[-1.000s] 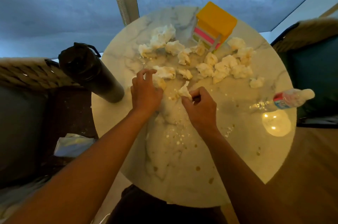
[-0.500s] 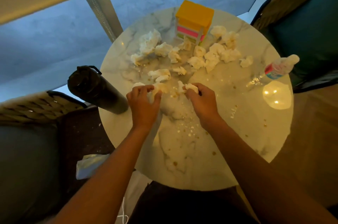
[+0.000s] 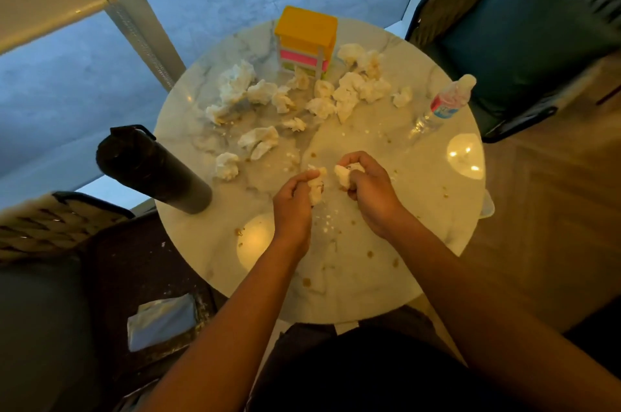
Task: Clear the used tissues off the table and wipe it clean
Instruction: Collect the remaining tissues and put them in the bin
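A round white marble table is littered with several crumpled white tissues across its far half, plus small crumbs and brown spots near the middle. My left hand grips one crumpled tissue just above the tabletop. My right hand grips another crumpled tissue beside it. Two more tissue wads lie to the left of my hands.
A yellow and pink box stands at the table's far edge. A black flask stands at the left rim, a small plastic bottle lies at the right. Chairs flank the table; a tissue pack lies on the left seat.
Both hands have drawn back toward me from the tissue pile, each lifting a crumpled tissue off the table. My view has shifted so the table sits further right.
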Tool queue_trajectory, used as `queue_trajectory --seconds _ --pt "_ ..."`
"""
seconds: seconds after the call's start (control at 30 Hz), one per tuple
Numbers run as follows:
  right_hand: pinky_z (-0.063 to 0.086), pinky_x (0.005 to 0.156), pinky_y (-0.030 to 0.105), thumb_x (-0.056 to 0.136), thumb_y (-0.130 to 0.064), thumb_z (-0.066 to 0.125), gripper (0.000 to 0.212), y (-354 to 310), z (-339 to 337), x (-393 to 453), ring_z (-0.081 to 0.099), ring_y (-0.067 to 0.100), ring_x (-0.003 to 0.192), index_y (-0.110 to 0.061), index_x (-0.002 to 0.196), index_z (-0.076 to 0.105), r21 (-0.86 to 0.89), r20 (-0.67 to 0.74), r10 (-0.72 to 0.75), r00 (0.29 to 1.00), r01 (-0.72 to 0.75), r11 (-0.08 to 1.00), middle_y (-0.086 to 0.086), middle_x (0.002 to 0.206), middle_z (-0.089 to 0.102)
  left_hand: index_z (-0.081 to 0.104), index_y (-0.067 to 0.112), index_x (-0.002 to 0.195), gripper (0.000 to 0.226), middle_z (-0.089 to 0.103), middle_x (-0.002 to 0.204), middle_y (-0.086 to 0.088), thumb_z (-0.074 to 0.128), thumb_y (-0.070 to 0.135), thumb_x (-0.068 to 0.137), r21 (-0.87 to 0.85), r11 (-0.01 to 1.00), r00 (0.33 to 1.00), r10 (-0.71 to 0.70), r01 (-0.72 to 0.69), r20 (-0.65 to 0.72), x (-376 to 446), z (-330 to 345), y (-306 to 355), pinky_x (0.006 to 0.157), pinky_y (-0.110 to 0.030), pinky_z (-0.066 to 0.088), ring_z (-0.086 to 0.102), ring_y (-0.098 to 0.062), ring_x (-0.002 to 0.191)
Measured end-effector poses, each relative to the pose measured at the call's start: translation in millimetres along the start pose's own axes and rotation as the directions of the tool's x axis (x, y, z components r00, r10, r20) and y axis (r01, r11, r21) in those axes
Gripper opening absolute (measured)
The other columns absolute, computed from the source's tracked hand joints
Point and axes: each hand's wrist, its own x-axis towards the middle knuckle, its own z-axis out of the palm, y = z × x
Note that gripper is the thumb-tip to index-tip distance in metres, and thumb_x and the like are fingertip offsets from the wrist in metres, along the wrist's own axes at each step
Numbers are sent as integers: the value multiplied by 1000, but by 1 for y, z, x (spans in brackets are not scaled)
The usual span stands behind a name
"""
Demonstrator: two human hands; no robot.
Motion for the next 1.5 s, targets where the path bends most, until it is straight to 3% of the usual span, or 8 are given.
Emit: queue_trajectory --seconds 0.23,0.53,0.77,0.9,1.13,1.3,1.43,1.5 --pt "47 64 21 84 7 30 38 1 -57 -21 61 11 74 -4 99 64 341 186 135 973 -193 920 6 89 64 75 30 115 43 71 123 9 52 0 94 85 996 964 -39 17 264 -15 29 -23 98 -38 56 68 -14 112" --pt "57 90 25 98 4 56 34 38 -141 -24 69 24 112 -6 129 66 127 70 47 996 -55 990 13 121 71 68 28 129 32 68 128 9 64 20 99 319 932 882 4 -174 470 -46 69 -38 94 -22 54 64 -6 117" --pt "62 75 29 95 -14 70 26 54 -246 -39 76 22 88 -8 120 72 34 9 1 1000 -1 999 10 101 78 70 22 124 27 75 104 7 64 25 98 412 860 879 83 -302 470 -99 151 -59 77 -23 57 74 -12 86" --pt "59 83 29 88 -32 78 17 62 -308 -40 72 9 94 -32 105 76 -184 2 -54 999 54 981 -9 99 77 69 29 122 28 72 112 11 62 42 98 523 740 872 178 -424 455 -120 202 -78 90 -29 57 68 -6 101" --pt "50 75 23 97 -32 65 4 65 -375 -40 64 10 91 -34 98 68 -61 -178 41 983 -52 997 -13 92 69 70 18 112 18 73 107 1 65 29 98 345 895 936 178 -283 304 -143 281 -101 90 -33 60 72 -16 100" --pt "52 91 33 98 -36 63 17 62 -407 -12 64 20 100 -20 100 66 195 -308 380 872 -333 922 3 99 67 72 27 105 16 74 102 8 68 37 93 413 870 932 125 -268 341 -118 322 -117 92 -43 58 70 -12 99" --pt "51 84 18 100 -19 62 19 70 -433 -4 63 5 98 -22 116 72 -70 -248 131 960 -152 986 -17 100 65 65 17 114 23 71 107 3 65 32 98 419 866 898 73 -273 434 -97 357 -128 85 -28 58 69 -8 98" --pt "54 90 25 98 -23 66 25 77 -452 6 63 7 103 -22 122 72 -148 -279 119 953 -165 975 -15 106 68 64 18 114 22 70 108 -2 64 33 98 387 895 888 20 -221 460 -89 378 -132 80 -26 59 71 -14 96"
